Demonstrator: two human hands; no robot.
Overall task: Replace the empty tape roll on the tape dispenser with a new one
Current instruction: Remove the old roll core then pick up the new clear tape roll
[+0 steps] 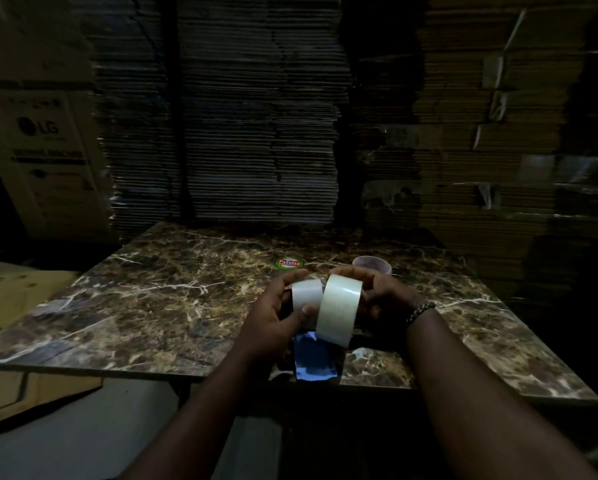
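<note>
A full roll of clear tape [339, 310] stands on edge above the marble table [159, 306], gripped from the right by my right hand [384, 296]. A pulled-out strip of tape [306, 294] runs left from the roll, pinched by my left hand [276, 317] between thumb and fingers. Below the roll lies a dark tape dispenser [313, 358] with a shiny bluish face, near the table's front edge; most of it is hidden by my hands. An empty tape core [372, 265] lies on the table just behind my right hand.
A round green and red sticker [290, 263] is stuck on the table behind my hands. Tall stacks of flattened cardboard [256, 116] rise right behind the table. A printed carton [44, 157] stands at the left. Flat cardboard sheets [16, 299] lie left of the table.
</note>
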